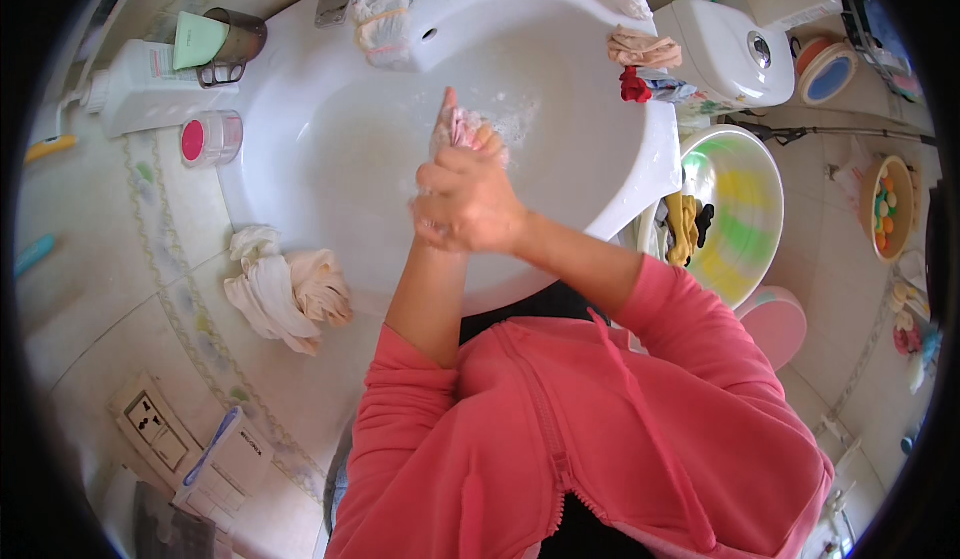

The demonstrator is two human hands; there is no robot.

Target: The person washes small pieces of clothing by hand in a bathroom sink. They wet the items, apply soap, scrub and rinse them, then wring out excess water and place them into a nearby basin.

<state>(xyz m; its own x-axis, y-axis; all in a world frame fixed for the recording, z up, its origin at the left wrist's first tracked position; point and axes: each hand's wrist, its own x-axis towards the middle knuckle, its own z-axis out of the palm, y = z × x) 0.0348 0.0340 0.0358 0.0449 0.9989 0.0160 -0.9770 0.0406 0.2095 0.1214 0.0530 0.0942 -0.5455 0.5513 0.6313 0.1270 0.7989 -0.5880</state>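
Note:
Above the white washbasin (345,154), my two hands are pressed together around a small soapy pink cloth (466,128). My right hand (472,199) lies on top, its fingers curled and slightly blurred. Under it, my left hand (444,120) is mostly hidden, with one finger pointing toward the far side of the basin. Lather coats the fingers and the cloth. Cloudy water with patches of foam (517,120) lies below them.
Wet cloths (289,289) lie on the basin's left rim, and more small garments (643,47) on its right corner. A pump bottle (150,83), a cup (241,34) and a jar (212,139) stand at left. A plastic tub (739,206) holding clothes is at right, near the toilet cistern (720,49).

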